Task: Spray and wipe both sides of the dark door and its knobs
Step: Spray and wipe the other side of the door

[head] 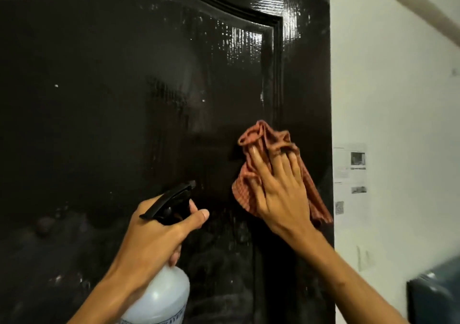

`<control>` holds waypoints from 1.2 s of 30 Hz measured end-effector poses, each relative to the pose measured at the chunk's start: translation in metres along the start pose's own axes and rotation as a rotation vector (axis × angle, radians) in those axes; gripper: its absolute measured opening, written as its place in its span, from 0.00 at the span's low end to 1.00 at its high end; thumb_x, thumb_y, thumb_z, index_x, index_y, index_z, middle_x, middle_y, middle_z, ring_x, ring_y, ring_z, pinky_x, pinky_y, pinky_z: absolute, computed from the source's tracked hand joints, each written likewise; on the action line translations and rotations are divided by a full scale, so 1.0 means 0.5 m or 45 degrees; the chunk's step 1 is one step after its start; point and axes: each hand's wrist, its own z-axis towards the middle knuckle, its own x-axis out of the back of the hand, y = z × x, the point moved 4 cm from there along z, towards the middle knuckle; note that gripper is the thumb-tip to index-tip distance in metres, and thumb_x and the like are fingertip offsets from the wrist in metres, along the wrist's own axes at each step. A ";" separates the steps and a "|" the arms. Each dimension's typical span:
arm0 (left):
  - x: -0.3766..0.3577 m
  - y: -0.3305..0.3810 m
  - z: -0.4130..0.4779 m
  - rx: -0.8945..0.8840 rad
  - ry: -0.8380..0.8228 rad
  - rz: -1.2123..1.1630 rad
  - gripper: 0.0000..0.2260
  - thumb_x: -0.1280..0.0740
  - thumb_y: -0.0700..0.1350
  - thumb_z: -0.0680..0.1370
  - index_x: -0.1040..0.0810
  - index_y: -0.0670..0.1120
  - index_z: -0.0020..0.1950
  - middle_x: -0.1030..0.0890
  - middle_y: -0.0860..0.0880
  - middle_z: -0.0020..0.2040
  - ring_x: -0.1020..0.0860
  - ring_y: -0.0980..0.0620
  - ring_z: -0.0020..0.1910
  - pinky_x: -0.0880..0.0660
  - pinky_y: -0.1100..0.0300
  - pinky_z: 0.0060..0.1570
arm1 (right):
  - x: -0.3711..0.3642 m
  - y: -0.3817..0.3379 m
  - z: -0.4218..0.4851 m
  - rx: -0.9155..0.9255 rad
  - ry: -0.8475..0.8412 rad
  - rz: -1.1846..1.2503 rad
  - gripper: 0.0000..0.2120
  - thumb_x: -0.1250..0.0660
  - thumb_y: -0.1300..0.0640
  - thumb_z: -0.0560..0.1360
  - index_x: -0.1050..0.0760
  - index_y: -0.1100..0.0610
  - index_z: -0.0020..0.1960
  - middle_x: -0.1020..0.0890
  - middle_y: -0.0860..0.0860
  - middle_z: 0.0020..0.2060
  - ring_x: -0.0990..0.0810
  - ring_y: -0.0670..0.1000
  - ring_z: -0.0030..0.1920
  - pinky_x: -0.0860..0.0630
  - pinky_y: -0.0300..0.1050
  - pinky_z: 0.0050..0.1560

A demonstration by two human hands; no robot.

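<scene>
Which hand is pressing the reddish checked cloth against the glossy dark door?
The right hand, spread flat over the reddish checked cloth on the glossy dark door. The left hand grips a white spray bottle with a black trigger.

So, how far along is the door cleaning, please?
The door shines wet at top right, so looks sprayed. The right hand presses the cloth against it; the left hand holds the spray bottle. Lower door looks smudged; knobs and far side are unseen.
</scene>
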 end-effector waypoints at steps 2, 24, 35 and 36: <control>-0.025 0.008 0.006 -0.028 -0.019 -0.017 0.09 0.22 0.44 0.74 0.17 0.40 0.45 0.19 0.30 0.44 0.33 0.49 0.22 0.33 0.59 0.26 | 0.016 0.020 0.064 -0.062 0.031 0.000 0.28 0.48 0.45 0.86 0.50 0.46 0.84 0.47 0.53 0.83 0.52 0.53 0.83 0.55 0.57 0.82; -0.206 -0.034 -0.003 -0.036 -0.257 -0.017 0.08 0.22 0.46 0.74 0.18 0.47 0.40 0.19 0.30 0.42 0.31 0.48 0.21 0.31 0.58 0.26 | -0.010 0.147 -0.196 -0.567 0.129 0.194 0.29 0.47 0.46 0.83 0.47 0.44 0.83 0.44 0.51 0.82 0.47 0.56 0.82 0.48 0.61 0.80; -0.154 -0.047 0.009 -0.059 -0.139 -0.005 0.09 0.23 0.45 0.75 0.20 0.47 0.38 0.19 0.32 0.38 0.31 0.47 0.20 0.31 0.58 0.25 | 0.000 0.065 -0.081 -0.435 0.158 0.203 0.28 0.45 0.48 0.83 0.41 0.50 0.82 0.37 0.54 0.80 0.43 0.58 0.81 0.48 0.60 0.80; -0.141 -0.054 0.006 -0.050 -0.111 0.003 0.09 0.24 0.44 0.76 0.20 0.46 0.37 0.18 0.34 0.36 0.31 0.47 0.20 0.32 0.58 0.25 | -0.011 0.032 -0.088 -0.363 0.128 0.222 0.28 0.44 0.50 0.83 0.43 0.50 0.83 0.42 0.53 0.82 0.47 0.56 0.82 0.52 0.59 0.81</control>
